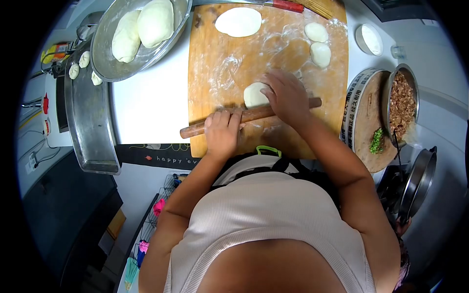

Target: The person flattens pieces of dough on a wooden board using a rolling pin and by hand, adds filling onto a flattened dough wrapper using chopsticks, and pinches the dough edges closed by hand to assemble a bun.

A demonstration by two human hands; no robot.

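Near the front edge of the wooden board (205, 73), the left hand (222, 131) grasps the rolling pin (256, 114) with bent fingers; the right hand (288, 97) overlaps pin and dough round (253, 96), its fingers' grip impossible to tell.

The hands (223, 128) (287, 97) hide stretches of the rolling pin (255, 114) and, seemingly, the dough disc (253, 94) in part.

Single head-worn view, close above wooden board (205, 61), facing down.
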